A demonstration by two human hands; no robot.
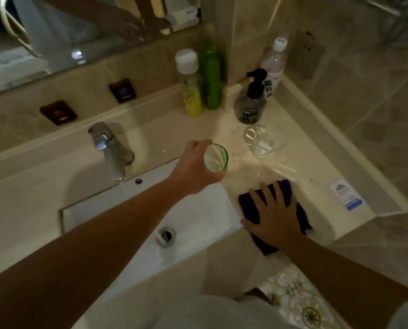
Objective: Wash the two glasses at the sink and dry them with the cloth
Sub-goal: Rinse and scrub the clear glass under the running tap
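The green-rimmed glass [216, 160], likely slippery and fragile, is gripped around its wall by the left hand [196, 167], while the soft cloth [300, 210] is pressed under the flat, opened right hand [276, 214].

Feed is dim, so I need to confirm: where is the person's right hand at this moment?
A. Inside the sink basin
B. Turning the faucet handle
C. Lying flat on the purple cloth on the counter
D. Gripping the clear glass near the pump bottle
C: the right hand lies palm down, fingers spread, on the purple cloth on the counter, while the left hand holds the green-rimmed glass.
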